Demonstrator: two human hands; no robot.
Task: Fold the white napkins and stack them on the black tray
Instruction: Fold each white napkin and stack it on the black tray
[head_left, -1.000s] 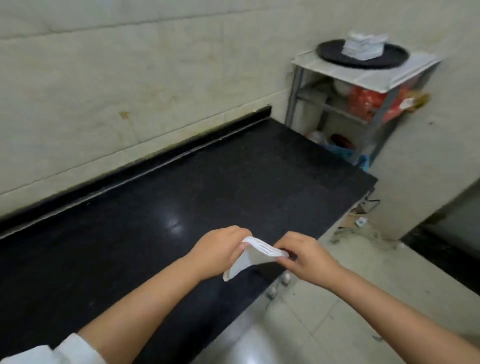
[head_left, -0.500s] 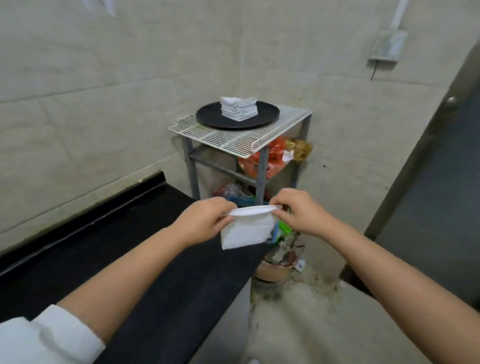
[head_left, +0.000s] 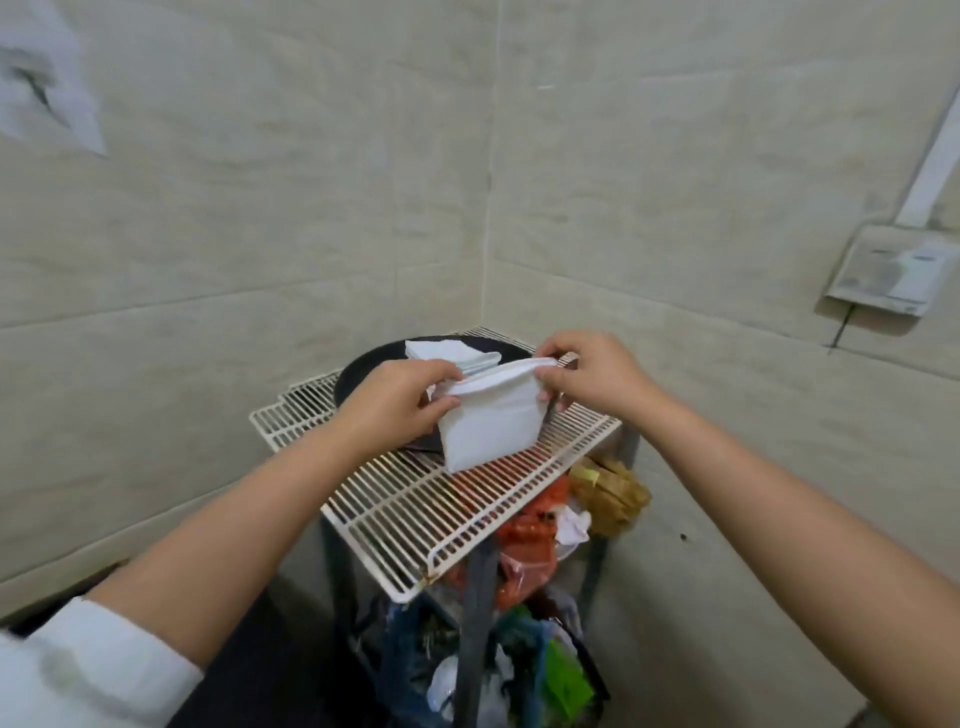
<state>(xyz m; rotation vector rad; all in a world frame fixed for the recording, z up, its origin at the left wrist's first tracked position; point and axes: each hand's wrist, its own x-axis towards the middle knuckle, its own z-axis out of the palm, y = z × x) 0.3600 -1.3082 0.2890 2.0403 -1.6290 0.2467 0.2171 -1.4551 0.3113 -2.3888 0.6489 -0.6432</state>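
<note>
1. The left hand (head_left: 395, 400) is pinching the folded napkin (head_left: 491, 421) at its top left corner, fingers closed on it.
2. The right hand (head_left: 592, 376) is gripping the top right corner likewise.
3. The napkin is hanging above the wire rack (head_left: 415, 509), at 5 o'clock from the napkin stack (head_left: 449, 353) on the black tray (head_left: 363, 371).

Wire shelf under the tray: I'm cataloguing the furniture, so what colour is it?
Cream-white wire shelf, with rust at the front corner; head view shows it best.

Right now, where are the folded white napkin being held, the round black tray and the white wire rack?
folded white napkin (head_left: 488, 423), head view, front face.
round black tray (head_left: 358, 374), head view, left rim.
white wire rack (head_left: 415, 509), head view, bare front grid.
</note>
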